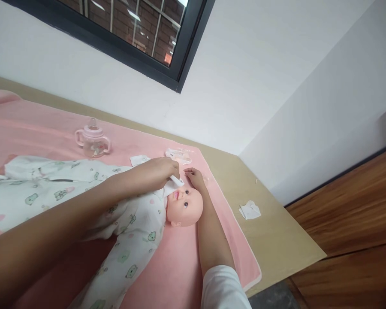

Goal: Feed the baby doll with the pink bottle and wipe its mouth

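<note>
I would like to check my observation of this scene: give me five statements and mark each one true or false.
1. The left hand holds a white tissue-like piece. True.
2. The bottle lies on its side. False: it stands upright on the pink mat.
3. The doll's head has its eyes open. True.
4. The right hand grips the bottle. False: it is beside the doll's head.
5. Another white piece lies beyond the mat's edge. True.
</note>
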`<state>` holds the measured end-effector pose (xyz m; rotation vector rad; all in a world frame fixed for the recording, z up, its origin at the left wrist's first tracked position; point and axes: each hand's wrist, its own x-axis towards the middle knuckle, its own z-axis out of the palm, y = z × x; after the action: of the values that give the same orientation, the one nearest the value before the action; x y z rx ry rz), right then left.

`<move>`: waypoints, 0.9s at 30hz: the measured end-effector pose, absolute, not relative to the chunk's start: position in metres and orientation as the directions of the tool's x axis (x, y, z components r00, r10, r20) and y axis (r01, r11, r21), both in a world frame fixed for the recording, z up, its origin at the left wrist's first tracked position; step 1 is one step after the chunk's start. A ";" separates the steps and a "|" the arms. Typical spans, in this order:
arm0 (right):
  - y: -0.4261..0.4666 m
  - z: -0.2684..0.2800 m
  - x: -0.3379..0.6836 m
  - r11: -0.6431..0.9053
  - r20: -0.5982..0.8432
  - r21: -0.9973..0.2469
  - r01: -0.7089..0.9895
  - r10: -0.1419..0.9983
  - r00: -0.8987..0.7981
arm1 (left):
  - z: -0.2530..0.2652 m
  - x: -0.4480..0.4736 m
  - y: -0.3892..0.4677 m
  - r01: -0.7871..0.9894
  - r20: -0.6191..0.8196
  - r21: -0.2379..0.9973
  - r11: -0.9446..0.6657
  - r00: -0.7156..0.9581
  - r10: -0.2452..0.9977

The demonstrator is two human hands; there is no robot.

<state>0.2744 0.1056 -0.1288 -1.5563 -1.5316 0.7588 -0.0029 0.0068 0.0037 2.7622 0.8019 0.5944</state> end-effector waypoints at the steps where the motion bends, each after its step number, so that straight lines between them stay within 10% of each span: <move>1: 0.106 -0.129 0.274 0.058 0.116 -0.862 0.504 0.990 0.084 | 0.005 -0.004 0.005 0.457 0.310 0.316 -0.831 0.778 0.546; 27: 0.108 -0.129 0.274 0.045 0.103 -0.873 0.485 0.990 0.093 | 0.005 -0.010 0.000 0.428 0.203 0.410 -0.805 0.818 0.539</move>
<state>0.2735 0.1075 -0.1290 -1.5570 -1.5068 0.7825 -0.0098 -0.0004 0.0046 2.6542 0.7308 0.4436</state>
